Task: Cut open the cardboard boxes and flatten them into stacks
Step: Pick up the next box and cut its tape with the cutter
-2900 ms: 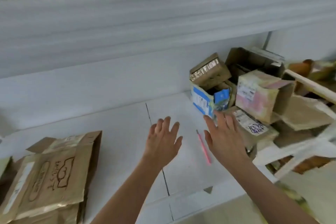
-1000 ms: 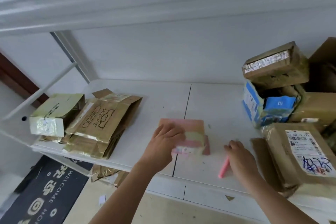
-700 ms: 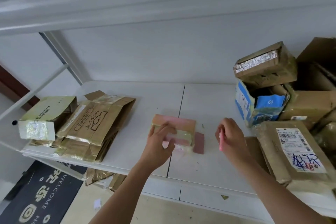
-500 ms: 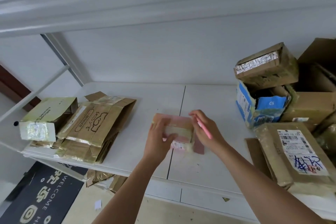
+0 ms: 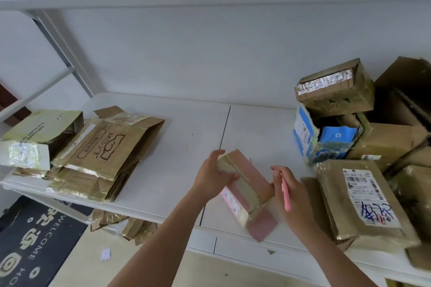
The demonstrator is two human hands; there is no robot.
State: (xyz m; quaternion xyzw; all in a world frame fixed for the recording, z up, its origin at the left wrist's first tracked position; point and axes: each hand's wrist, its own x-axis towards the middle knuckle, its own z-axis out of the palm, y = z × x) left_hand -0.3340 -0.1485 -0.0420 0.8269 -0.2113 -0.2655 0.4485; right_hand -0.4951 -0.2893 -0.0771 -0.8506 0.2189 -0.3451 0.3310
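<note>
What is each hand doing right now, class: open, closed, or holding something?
Left hand: grips the pink box.
Right hand: holds the pink cutter, beside the box.

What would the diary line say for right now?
stage: pink box turned for cutting | left hand: grips box | right hand: holds pink cutter | flattened stack: left on table

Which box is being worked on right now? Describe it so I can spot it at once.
Look at the white shelf, between the flattened cardboard on its left and the pile of brown boxes on its right. At the front edge, the left hand grips a small box while the right hand holds a pink cutter. It is the only pink box, taped lengthwise.
</note>
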